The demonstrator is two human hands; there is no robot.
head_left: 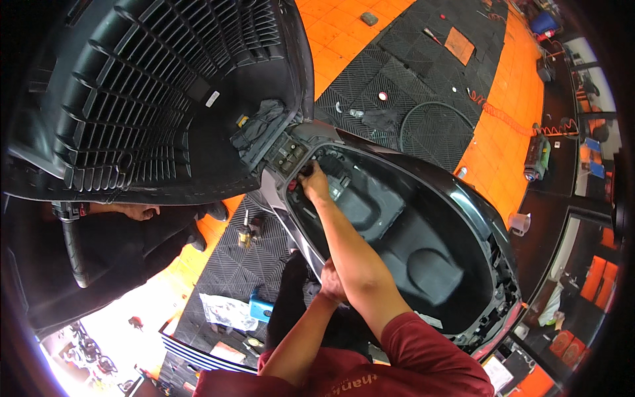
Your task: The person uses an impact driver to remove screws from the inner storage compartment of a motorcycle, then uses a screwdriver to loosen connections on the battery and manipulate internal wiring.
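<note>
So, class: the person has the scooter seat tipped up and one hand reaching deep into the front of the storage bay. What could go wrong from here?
1. The raised seat hangs over the right hand near the hinge; if it dropped, fingers might get pinched.
2. The left hand is pressed against the bay rim, so a slip could scrape it.
3. Small tools on the floor mat beside the scooter could trip someone.

Orange-and-black tiled floor (344,46) — scooter (456,218), coiled orange hose (509,119), black cable loop (436,126), white rag (228,311)
</note>
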